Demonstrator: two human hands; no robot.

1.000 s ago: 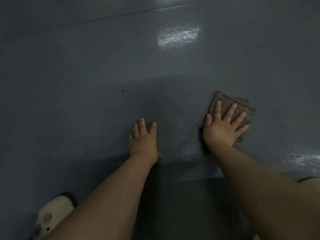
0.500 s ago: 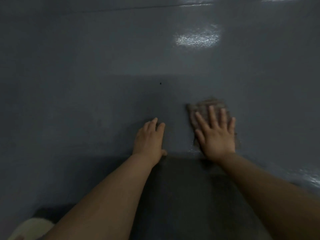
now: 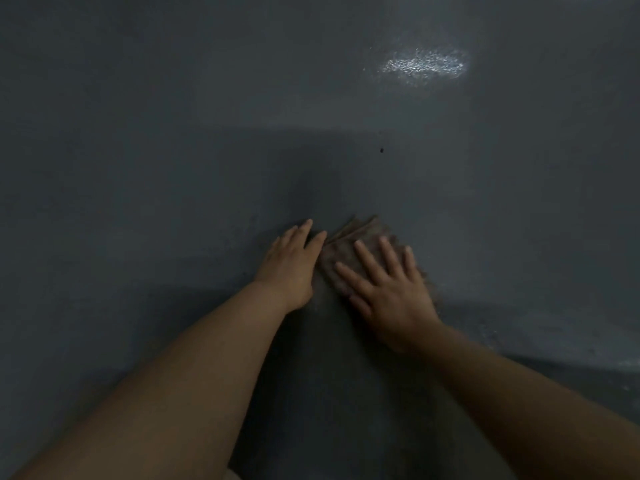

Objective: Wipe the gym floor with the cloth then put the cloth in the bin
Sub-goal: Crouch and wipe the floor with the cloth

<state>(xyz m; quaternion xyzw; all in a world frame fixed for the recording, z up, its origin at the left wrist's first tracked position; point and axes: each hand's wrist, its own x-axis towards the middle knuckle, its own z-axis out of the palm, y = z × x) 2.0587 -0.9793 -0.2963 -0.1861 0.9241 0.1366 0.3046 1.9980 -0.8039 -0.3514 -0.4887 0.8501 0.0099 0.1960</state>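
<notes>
A folded brown cloth (image 3: 360,233) lies flat on the dark grey gym floor (image 3: 173,168), a little right of centre. My right hand (image 3: 388,289) presses on it with spread, straight fingers and covers most of it. My left hand (image 3: 292,265) rests flat on the floor just left of the cloth, its fingertips close to the cloth's left edge. No bin is in view.
A bright patch of reflected light (image 3: 426,64) shines on the floor at the upper right. A small dark speck (image 3: 382,150) sits on the floor beyond the hands. My own shadow darkens the floor around and below my arms.
My right hand has slid the cloth leftward across the floor until it lies next to my left hand. The left hand stayed planted. The view has shifted left; the shoe has left the frame.
</notes>
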